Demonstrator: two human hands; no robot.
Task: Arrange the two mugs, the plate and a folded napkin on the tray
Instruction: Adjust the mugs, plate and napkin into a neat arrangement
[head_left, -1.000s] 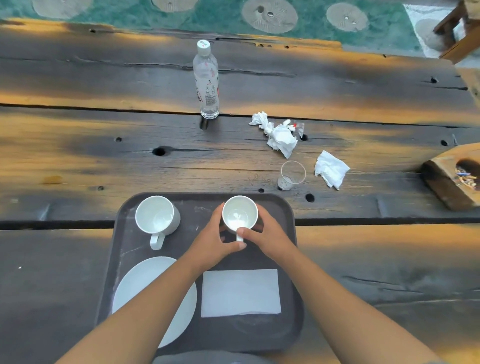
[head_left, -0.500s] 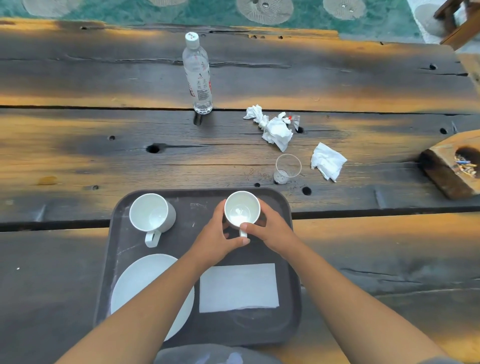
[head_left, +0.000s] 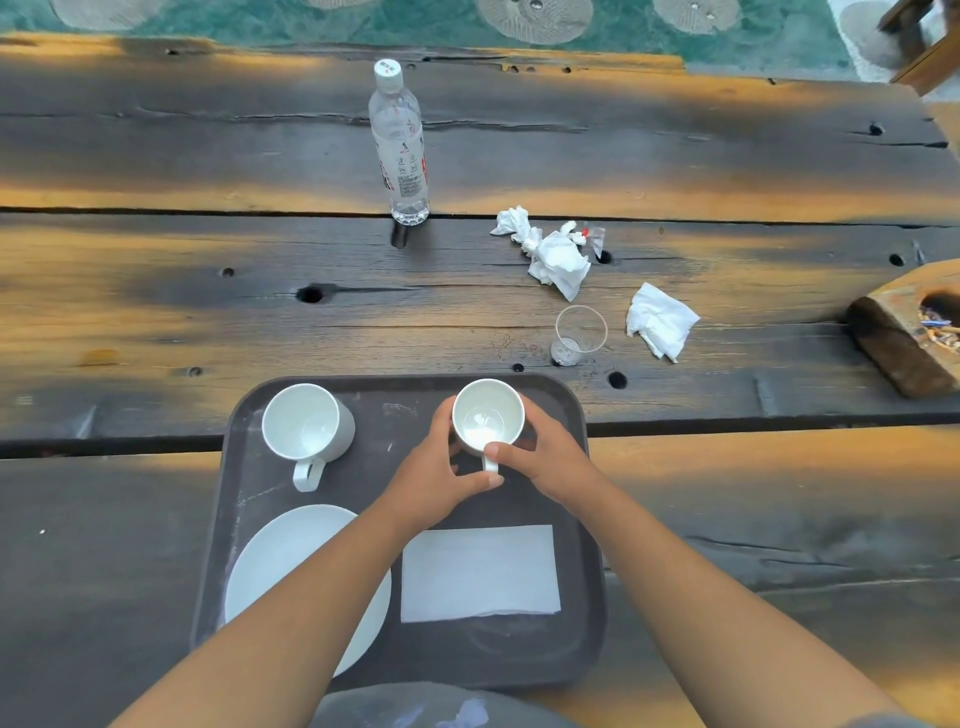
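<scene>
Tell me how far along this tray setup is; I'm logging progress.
Nearly finished. On the tray sit the plate at near left, the folded napkin flat at near right and one mug at far left. The second mug stands at far right, with the left hand and right hand around it. What remains is letting go, perhaps after squaring its handle.

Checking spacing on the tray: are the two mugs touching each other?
Apart. The head view shows bare tray between the left mug and the right mug, which both hands cup.
</scene>
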